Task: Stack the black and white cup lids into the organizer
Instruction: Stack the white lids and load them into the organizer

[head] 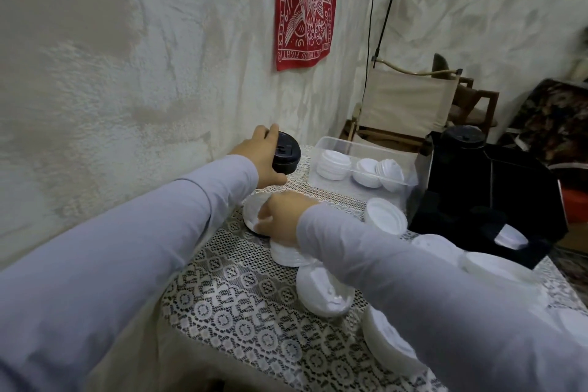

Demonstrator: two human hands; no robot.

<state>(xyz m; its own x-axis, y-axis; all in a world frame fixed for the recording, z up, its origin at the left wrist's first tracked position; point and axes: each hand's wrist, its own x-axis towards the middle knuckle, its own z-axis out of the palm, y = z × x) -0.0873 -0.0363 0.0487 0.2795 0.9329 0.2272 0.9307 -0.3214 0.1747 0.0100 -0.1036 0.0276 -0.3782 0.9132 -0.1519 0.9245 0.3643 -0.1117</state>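
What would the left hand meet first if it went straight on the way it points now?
Likely the left end of the clear box, just past the black lids the left hand grips. Depth is unclear; it may slip by it and reach the wall.

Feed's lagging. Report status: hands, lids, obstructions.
Left hand grips black lid stack. Right hand grips white lid on table. Organizer to the right; loose white lids between.

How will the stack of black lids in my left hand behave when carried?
Probably light: the left hand holds the stack of black lids by itself. It is tilted, so lids may slide apart if the grip loosens. Thin plastic likely flexes when squeezed.
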